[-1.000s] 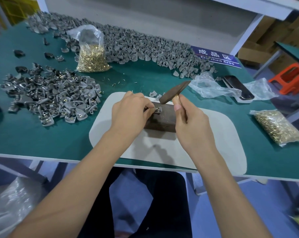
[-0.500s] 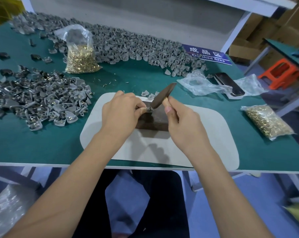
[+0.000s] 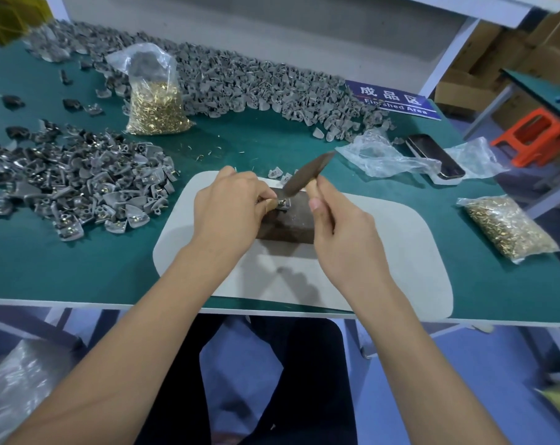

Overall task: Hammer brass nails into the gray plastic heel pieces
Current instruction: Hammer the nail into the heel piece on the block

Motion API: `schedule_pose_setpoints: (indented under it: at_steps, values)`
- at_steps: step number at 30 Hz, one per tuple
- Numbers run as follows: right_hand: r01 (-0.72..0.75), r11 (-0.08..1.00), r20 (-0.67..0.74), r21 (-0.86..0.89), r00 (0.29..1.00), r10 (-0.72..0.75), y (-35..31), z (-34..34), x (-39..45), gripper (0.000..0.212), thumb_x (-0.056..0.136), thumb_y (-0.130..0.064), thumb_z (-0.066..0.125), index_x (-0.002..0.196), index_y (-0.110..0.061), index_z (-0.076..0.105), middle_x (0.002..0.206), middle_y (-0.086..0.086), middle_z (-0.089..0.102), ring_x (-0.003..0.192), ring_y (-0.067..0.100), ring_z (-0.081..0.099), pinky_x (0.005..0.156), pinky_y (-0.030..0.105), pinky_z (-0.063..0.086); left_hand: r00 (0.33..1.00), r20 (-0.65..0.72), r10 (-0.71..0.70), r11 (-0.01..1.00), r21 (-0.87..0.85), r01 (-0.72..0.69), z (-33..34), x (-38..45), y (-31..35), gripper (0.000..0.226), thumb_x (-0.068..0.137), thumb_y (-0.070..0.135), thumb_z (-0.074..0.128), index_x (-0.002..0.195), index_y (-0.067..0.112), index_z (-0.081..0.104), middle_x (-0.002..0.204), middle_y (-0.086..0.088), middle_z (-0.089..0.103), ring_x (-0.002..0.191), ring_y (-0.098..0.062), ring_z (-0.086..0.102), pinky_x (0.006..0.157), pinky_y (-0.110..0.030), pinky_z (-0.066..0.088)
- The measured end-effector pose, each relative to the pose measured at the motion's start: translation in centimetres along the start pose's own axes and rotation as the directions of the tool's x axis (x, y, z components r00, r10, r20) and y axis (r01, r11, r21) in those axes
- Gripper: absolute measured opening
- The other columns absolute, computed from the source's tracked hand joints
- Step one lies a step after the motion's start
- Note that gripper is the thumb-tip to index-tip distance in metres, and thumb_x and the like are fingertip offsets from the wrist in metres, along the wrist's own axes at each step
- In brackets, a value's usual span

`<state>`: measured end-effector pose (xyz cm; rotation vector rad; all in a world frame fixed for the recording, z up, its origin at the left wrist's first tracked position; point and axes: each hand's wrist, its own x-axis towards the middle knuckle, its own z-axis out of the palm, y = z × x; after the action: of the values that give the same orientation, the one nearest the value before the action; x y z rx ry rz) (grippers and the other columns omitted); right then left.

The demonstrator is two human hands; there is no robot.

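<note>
- Hands first: your left hand [image 3: 232, 208] sits near the middle of the table [image 3: 63, 271], fingers curled, pinching a gray heel piece [image 3: 282, 203] down on the dark block [image 3: 289, 224]; a brass nail shows at that piece, too small to tell how deep it sits
- your right hand [image 3: 342, 239] is curled round the handle of the hammer [image 3: 307, 175]; the dark head slants up and away toward the far right, its lower end just above the held piece; I cannot tell whether it touches
- the block lies on a pale mat [image 3: 400, 252] that reaches the near edge of the table
- toward the left edge, a heap of nailed heel pieces [image 3: 79, 187] shows brass dots on many faces
- along the far edge, a long bank of plain gray heel pieces [image 3: 240, 81] runs from the far left corner to the blue sign [image 3: 397, 99] reading "Finished Area"
- a clear bag of brass nails [image 3: 153, 104] stands in front of that bank, left of centre; a second nail bag [image 3: 506, 228] lies flat near the right edge
- loose nails [image 3: 204, 154] are scattered on the green top just beyond the mat; two stray pieces [image 3: 277, 172] rest at the mat's far edge
- crumpled clear plastic [image 3: 384, 155] and a dark phone [image 3: 434, 155] lie between the sign and the flat bag
</note>
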<state>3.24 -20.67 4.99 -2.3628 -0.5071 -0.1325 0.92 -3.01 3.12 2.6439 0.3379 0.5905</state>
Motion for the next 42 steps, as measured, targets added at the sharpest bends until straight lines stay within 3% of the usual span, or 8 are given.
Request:
schedule_pose_setpoints:
  at_steps: [6, 9, 17, 21, 24, 28, 38, 42]
  values:
    - [0.001, 1.000, -0.105, 0.017, 0.994, 0.001, -0.1, -0.3, 0.0, 0.038, 0.110, -0.038, 0.039, 0.146, -0.040, 0.050, 0.091, -0.003, 0.071, 0.082, 0.026, 0.059, 0.070, 0.038, 0.048, 1.000, 0.012, 0.014, 1.000, 0.020, -0.015, 0.0, 0.2, -0.1, 0.012, 0.096, 0.041, 0.066, 0.096, 0.036, 0.077, 0.095, 0.011, 0.068, 0.097, -0.019, 0.050, 0.065, -0.034, 0.040]
    - [0.005, 0.997, 0.064, -0.082, 0.998, 0.000, -0.1, -0.2, 0.3, 0.038, 0.110, -0.038, 0.039, 0.146, -0.041, 0.049, 0.111, 0.002, 0.074, 0.099, 0.034, 0.064, 0.080, 0.045, 0.054, 1.000, 0.014, 0.014, 1.000, 0.019, -0.014, -0.1, 0.2, -0.1, 0.010, 0.096, 0.041, 0.067, 0.096, 0.038, 0.077, 0.093, 0.011, 0.067, 0.097, -0.018, 0.049, 0.064, -0.033, 0.038]
    - [0.006, 0.996, 0.065, -0.090, 0.998, 0.000, -0.1, -0.4, 0.4, 0.037, 0.110, -0.036, 0.039, 0.144, -0.037, 0.052, 0.118, 0.003, 0.074, 0.106, 0.036, 0.064, 0.083, 0.047, 0.054, 1.000, 0.010, 0.017, 1.000, 0.007, -0.017, -0.1, 0.1, 0.0, 0.009, 0.096, 0.039, 0.068, 0.094, 0.035, 0.076, 0.093, 0.010, 0.067, 0.096, -0.019, 0.049, 0.063, -0.032, 0.035]
    - [-0.012, 1.000, -0.079, 0.017, 0.997, 0.013, -0.3, -0.3, 0.0, 0.039, 0.110, -0.037, 0.039, 0.147, -0.040, 0.049, 0.106, 0.000, 0.075, 0.092, 0.029, 0.065, 0.077, 0.041, 0.053, 1.000, 0.006, 0.014, 1.000, 0.008, -0.014, 0.0, 0.1, -0.1, 0.009, 0.095, 0.040, 0.068, 0.094, 0.036, 0.076, 0.094, 0.011, 0.068, 0.096, -0.018, 0.049, 0.062, -0.031, 0.030]
    - [0.007, 0.997, 0.072, -0.076, 0.997, -0.002, -0.1, -0.2, -0.1, 0.038, 0.110, -0.036, 0.040, 0.146, -0.039, 0.050, 0.114, 0.004, 0.074, 0.102, 0.036, 0.064, 0.083, 0.047, 0.054, 1.000, 0.006, 0.017, 1.000, 0.009, -0.017, 0.0, 0.1, -0.2, 0.009, 0.095, 0.041, 0.068, 0.095, 0.037, 0.076, 0.094, 0.011, 0.067, 0.096, -0.018, 0.049, 0.063, -0.031, 0.031]
    - [-0.006, 1.000, -0.106, 0.012, 0.994, 0.008, -0.4, -0.3, -0.4, 0.039, 0.110, -0.037, 0.041, 0.147, -0.041, 0.050, 0.109, 0.001, 0.076, 0.094, 0.028, 0.065, 0.077, 0.042, 0.053, 1.000, 0.007, 0.013, 1.000, 0.000, -0.013, 0.1, 0.1, -0.2, 0.010, 0.096, 0.041, 0.067, 0.095, 0.036, 0.075, 0.095, 0.012, 0.067, 0.097, -0.017, 0.049, 0.063, -0.032, 0.035]
    - [0.010, 0.996, 0.079, -0.090, 0.997, -0.003, -0.6, -0.2, -0.2, 0.039, 0.110, -0.037, 0.037, 0.147, -0.040, 0.049, 0.104, 0.006, 0.074, 0.094, 0.036, 0.063, 0.076, 0.044, 0.053, 1.000, -0.001, 0.023, 1.000, -0.011, -0.023, 0.1, 0.1, -0.4, 0.008, 0.096, 0.038, 0.068, 0.096, 0.036, 0.076, 0.094, 0.011, 0.068, 0.096, -0.019, 0.049, 0.062, -0.032, 0.034]
    - [0.000, 1.000, -0.061, -0.019, 0.998, -0.001, -0.7, -0.3, -0.2, 0.039, 0.110, -0.037, 0.038, 0.148, -0.038, 0.049, 0.107, 0.004, 0.075, 0.093, 0.035, 0.064, 0.076, 0.046, 0.053, 1.000, -0.003, 0.020, 1.000, -0.017, -0.020, 0.1, 0.0, -0.3, 0.008, 0.095, 0.037, 0.069, 0.092, 0.035, 0.076, 0.092, 0.011, 0.067, 0.094, -0.019, 0.049, 0.061, -0.032, 0.033]
